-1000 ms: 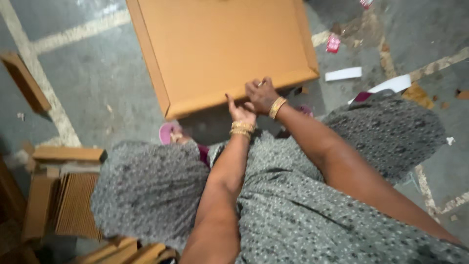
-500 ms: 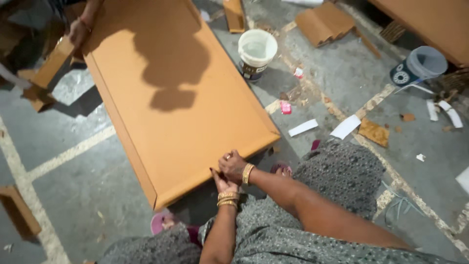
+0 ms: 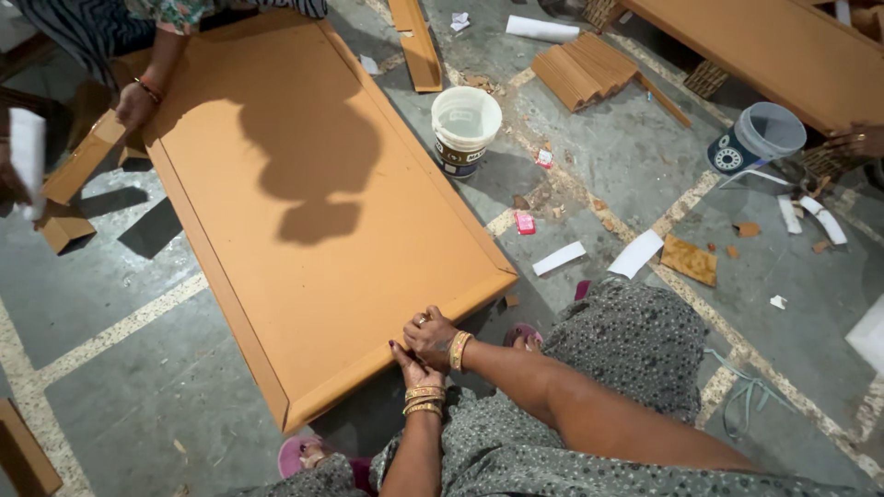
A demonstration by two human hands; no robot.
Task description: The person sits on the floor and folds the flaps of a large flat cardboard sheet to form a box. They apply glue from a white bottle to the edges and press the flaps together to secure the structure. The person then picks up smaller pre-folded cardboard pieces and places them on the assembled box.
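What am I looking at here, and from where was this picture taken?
There is no machine here: a person wears a camera on the head, so you look down along their own arms. Their left hand and right hand, both with gold bangles, press together on the near edge of a large flat brown cardboard panel lying on the grey floor. Neither hand has a grip closed around anything; they only rest on that edge. At the far corner, another person's hand touches the same panel. Around it lie a white bucket, a stack of cardboard strips, a grey tub and white paper scraps.
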